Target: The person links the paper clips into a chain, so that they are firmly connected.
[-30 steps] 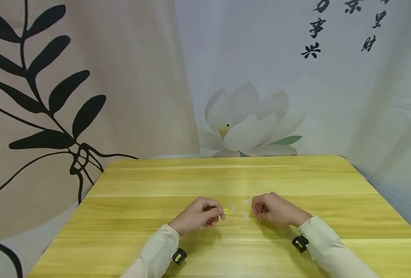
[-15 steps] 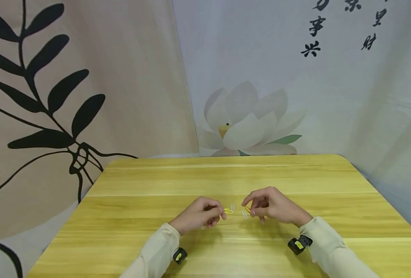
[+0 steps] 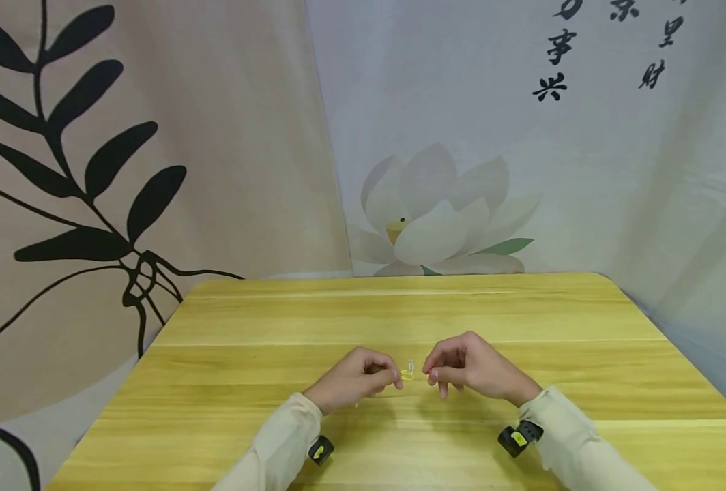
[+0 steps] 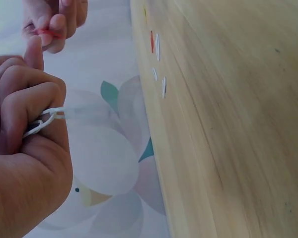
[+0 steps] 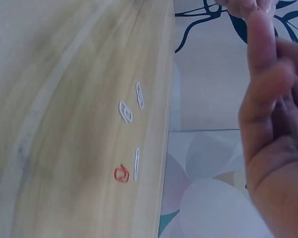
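In the head view, my left hand (image 3: 357, 378) pinches a yellow paper clip (image 3: 408, 376) whose end sticks out to the right. Linked white paper clips (image 4: 50, 113) trail from under its curled fingers in the left wrist view. My right hand (image 3: 480, 368) faces it a short gap away, thumb and index finger pinching a small red paper clip (image 4: 48, 33), mostly covered by the fingertips. Both hands are held above the wooden table. From the right wrist, the right hand (image 5: 278, 114) hides its own clip.
Loose paper clips lie on the table (image 3: 277, 320) below the hands: a red one (image 5: 121, 173) and several white ones, such as this white clip (image 5: 125, 112). A printed curtain (image 3: 246, 136) hangs behind the table's far edge.
My right hand has risen off the table with the red paper clip and moved left, close to the left hand. The left hand has shifted slightly right, still pinching the yellow clip.
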`<state>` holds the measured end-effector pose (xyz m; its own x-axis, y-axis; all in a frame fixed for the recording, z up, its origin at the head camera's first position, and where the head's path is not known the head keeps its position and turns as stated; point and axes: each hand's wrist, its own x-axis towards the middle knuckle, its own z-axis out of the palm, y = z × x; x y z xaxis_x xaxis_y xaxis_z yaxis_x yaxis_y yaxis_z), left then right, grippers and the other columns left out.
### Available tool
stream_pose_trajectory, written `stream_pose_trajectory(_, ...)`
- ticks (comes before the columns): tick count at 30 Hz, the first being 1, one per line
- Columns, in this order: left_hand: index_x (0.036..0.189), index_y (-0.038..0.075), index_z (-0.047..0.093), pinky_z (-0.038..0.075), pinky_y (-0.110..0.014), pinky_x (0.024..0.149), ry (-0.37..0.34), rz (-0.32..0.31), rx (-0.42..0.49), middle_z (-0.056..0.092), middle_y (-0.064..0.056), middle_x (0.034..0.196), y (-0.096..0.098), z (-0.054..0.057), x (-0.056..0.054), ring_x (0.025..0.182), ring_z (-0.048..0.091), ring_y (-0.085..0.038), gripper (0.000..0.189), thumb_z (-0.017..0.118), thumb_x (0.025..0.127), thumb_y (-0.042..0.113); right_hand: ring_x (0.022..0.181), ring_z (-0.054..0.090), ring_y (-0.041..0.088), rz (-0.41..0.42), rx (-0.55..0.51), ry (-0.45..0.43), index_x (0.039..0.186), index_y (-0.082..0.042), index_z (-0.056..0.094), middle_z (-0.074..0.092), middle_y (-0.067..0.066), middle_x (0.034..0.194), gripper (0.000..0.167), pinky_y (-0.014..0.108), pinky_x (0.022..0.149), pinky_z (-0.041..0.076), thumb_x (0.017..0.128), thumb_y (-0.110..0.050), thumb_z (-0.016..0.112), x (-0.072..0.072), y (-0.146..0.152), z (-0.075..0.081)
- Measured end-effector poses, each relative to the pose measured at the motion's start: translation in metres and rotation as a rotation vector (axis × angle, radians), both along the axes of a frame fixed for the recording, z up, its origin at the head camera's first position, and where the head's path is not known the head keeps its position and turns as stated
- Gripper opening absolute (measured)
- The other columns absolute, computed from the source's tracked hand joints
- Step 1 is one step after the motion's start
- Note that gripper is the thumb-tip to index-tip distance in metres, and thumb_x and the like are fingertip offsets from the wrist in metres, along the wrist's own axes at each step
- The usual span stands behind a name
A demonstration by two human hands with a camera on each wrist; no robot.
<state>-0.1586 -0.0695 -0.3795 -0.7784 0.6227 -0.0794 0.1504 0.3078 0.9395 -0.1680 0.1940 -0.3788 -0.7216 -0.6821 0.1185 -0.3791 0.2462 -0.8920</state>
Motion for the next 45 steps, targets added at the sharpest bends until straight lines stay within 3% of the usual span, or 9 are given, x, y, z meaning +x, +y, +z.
stream_pose_trajectory(4, 0.097, -0.004, 0.072, 0.029, -0.020, 0.048, 0.038, -0.003, -0.025, 0.039, 0.007, 0.055, -0.001, 0.000, 0.000, 0.049, 0.027, -0.008, 0.026, 0.056, 0.101, 0.016, 0.063, 0.069, 0.024, 0.009, -0.025, -0.014, 0.098, -0.005, 0.071, 0.068, 0.026, 0.083, 0.016, 0.029, 0.045, 0.045, 0.101, -0.017, 0.061, 0.001, -0.005, 0.000)
stream_pose_trajectory(11, 0.101, -0.002, 0.073, 0.023, -0.019, 0.041, 0.029, 0.003, -0.034, 0.030, 0.010, 0.049, -0.001, -0.001, 0.001, 0.043, 0.022, -0.006, 0.027, 0.055, 0.101, 0.019, 0.061, 0.062, 0.014, -0.051, -0.045, -0.011, 0.101, -0.001, 0.072, 0.069, 0.024, 0.090, 0.018, 0.020, 0.047, 0.038, 0.100, -0.016, 0.061, 0.005, -0.014, 0.000)
stream_pose_trajectory(16, 0.104, 0.001, 0.074, 0.023, -0.020, 0.040, 0.019, 0.001, -0.034, 0.029, 0.010, 0.047, 0.000, -0.001, 0.001, 0.041, 0.021, -0.006, 0.028, 0.053, 0.102, 0.020, 0.059, 0.062, 0.012, -0.098, -0.075, 0.021, 0.099, 0.002, 0.070, 0.068, 0.022, 0.087, 0.020, 0.024, 0.047, 0.043, 0.101, -0.015, 0.059, 0.009, -0.023, 0.001)
stream_pose_trajectory(22, 0.104, 0.001, 0.073, 0.025, -0.020, 0.041, 0.009, 0.001, -0.020, 0.030, 0.009, 0.049, 0.000, -0.001, 0.001, 0.043, 0.023, -0.007, 0.029, 0.052, 0.103, 0.020, 0.059, 0.062, 0.012, -0.097, -0.074, 0.061, 0.098, 0.000, 0.070, 0.069, 0.022, 0.086, 0.019, 0.034, 0.052, 0.053, 0.102, -0.014, 0.058, 0.013, -0.030, 0.003)
stream_pose_trajectory(33, 0.104, -0.001, 0.073, 0.024, -0.019, 0.040, -0.022, -0.001, 0.004, 0.032, 0.009, 0.048, 0.000, -0.001, 0.004, 0.042, 0.023, -0.006, 0.029, 0.053, 0.103, 0.021, 0.059, 0.061, 0.012, -0.084, -0.051, 0.037, 0.098, -0.007, 0.071, 0.068, 0.024, 0.086, 0.015, 0.032, 0.052, 0.052, 0.101, -0.015, 0.059, 0.013, -0.031, -0.002)
stream_pose_trajectory(36, 0.104, -0.003, 0.072, 0.025, -0.019, 0.042, -0.031, -0.006, 0.020, 0.033, 0.009, 0.049, 0.000, -0.002, 0.004, 0.043, 0.024, -0.006, 0.029, 0.053, 0.103, 0.019, 0.058, 0.061, 0.015, -0.088, -0.041, 0.079, 0.097, -0.010, 0.071, 0.068, 0.022, 0.084, 0.013, 0.029, 0.050, 0.051, 0.101, -0.013, 0.059, 0.014, -0.032, -0.003)
stream_pose_trajectory(39, 0.105, -0.008, 0.069, 0.027, -0.019, 0.045, -0.060, -0.023, 0.057, 0.035, 0.009, 0.051, 0.000, -0.003, 0.003, 0.045, 0.026, -0.006, 0.031, 0.051, 0.104, 0.017, 0.055, 0.060, 0.013, -0.097, -0.012, 0.182, 0.096, -0.015, 0.072, 0.070, 0.016, 0.080, 0.013, 0.025, 0.047, 0.048, 0.101, -0.013, 0.060, 0.015, -0.034, -0.003)
stream_pose_trajectory(45, 0.103, -0.017, 0.061, 0.041, -0.021, 0.050, -0.106, -0.044, 0.132, 0.052, 0.006, 0.060, -0.001, -0.005, 0.003, 0.051, 0.046, -0.006, 0.035, 0.047, 0.106, 0.014, 0.053, 0.054, -0.001, -0.100, 0.077, 0.373, 0.094, -0.019, 0.070, 0.069, 0.000, 0.072, 0.015, 0.019, 0.047, 0.046, 0.099, -0.009, 0.062, 0.017, -0.040, -0.002)
